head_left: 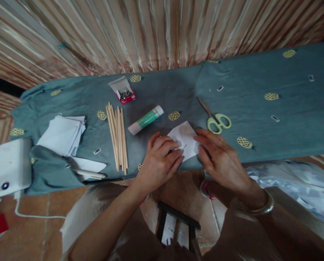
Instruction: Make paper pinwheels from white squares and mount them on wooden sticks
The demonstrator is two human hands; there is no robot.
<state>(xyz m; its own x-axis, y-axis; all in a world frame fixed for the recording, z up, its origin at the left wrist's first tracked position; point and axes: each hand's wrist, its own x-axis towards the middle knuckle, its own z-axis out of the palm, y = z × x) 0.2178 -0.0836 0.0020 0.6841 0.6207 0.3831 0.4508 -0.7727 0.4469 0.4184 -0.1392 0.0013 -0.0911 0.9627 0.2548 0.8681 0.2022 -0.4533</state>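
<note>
A small piece of white paper (pixel 185 137) with creases and a short dark slit or mark lies at the cloth's front edge, between my hands. My left hand (pixel 162 157) rests on its left side, fingers bent and close together over the paper; whether they pinch it is hidden. On the right side, my right hand (pixel 218 156) touches the paper with its fingertips, thumb and fingers apart. Green-handled scissors (pixel 216 121) lie just beyond my right hand. A green and white glue stick (pixel 147 119) lies beyond my left hand.
Wooden sticks (pixel 118 139) lie left of the glue stick, below an open red-and-white box (pixel 125 92) of small metal pieces. Farther left are stacked white papers (pixel 62 134) and a white device (pixel 13 166) with a cable. A plastic bag (pixel 300 188) is at the right front.
</note>
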